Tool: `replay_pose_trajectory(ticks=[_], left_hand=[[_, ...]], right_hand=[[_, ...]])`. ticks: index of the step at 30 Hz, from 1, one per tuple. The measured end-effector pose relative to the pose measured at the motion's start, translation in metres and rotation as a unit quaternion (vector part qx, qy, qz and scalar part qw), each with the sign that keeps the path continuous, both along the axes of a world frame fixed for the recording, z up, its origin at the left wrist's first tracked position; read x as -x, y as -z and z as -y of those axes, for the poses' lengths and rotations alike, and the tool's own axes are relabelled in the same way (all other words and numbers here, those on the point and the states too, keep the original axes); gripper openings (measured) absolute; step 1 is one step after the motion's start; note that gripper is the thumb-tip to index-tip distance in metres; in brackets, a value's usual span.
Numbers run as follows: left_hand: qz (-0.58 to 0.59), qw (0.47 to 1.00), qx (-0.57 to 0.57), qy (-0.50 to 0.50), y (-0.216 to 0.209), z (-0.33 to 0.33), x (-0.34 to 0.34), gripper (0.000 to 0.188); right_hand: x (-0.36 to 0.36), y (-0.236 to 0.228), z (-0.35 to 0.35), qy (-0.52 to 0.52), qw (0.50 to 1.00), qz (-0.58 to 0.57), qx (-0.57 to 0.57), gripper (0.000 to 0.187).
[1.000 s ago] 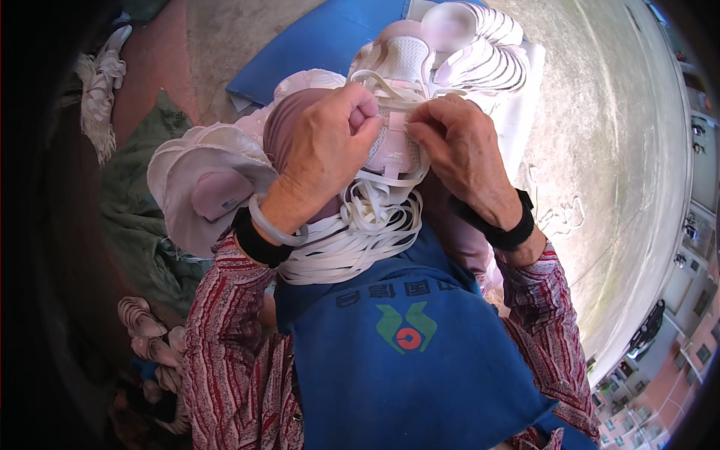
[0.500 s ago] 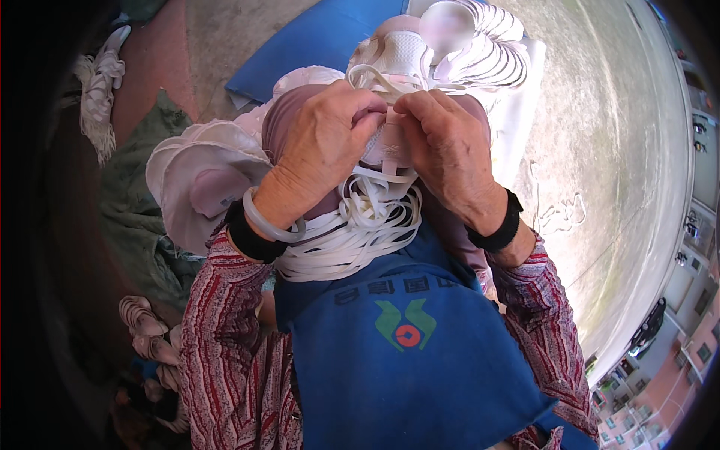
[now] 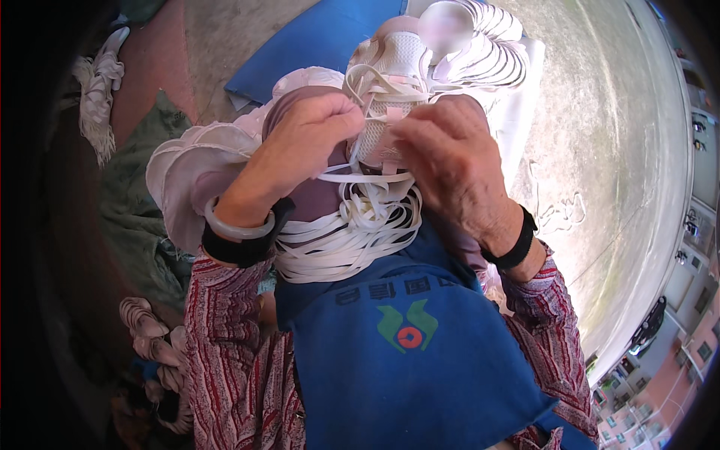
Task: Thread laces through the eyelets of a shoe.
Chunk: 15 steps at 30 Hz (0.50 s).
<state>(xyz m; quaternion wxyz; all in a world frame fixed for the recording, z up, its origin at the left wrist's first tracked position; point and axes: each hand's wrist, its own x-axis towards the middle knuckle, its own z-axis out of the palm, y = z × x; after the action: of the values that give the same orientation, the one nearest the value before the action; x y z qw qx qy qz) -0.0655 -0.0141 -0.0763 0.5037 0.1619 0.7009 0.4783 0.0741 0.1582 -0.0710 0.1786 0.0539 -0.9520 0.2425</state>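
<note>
A pale pink and white mesh shoe upper lies across my lap between my hands, with white lace strung over its front. My left hand is closed at the upper's left side, its fingertips pinching the white shoelace. My right hand hovers at the right side with fingers curled together and slightly blurred; what is in them, if anything, is hidden. A tangled bundle of white laces rests on my lap below the upper, above the blue apron.
Stacked white shoe uppers sit at the far right, and more uppers lie left of my knee. A blue board is beyond. Green cloth and a bunch of laces lie on the left.
My hands have moved apart: the left went left and down, the right a little right and down. More of the upper's front and its lacing now shows between them.
</note>
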Motion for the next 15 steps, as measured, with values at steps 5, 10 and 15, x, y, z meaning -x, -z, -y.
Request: replay_pose_trajectory(ticks=[5, 10, 15], left_hand=[[0.257, 0.933, -0.226, -0.112, -0.001, 0.026, -0.006, 0.025], [0.328, 0.818, -0.464, -0.088, -0.035, 0.053, 0.011, 0.026], [0.186, 0.859, -0.423, -0.22, -0.029, 0.067, 0.009, 0.03]], right_hand=[[-0.002, -0.002, 0.037, -0.067, 0.986, 0.046, 0.149, 0.031], [-0.01, 0.004, 0.049, -0.131, 0.936, 0.138, 0.298, 0.033], [-0.025, -0.029, 0.014, -0.112, 0.898, 0.217, 0.367, 0.017]])
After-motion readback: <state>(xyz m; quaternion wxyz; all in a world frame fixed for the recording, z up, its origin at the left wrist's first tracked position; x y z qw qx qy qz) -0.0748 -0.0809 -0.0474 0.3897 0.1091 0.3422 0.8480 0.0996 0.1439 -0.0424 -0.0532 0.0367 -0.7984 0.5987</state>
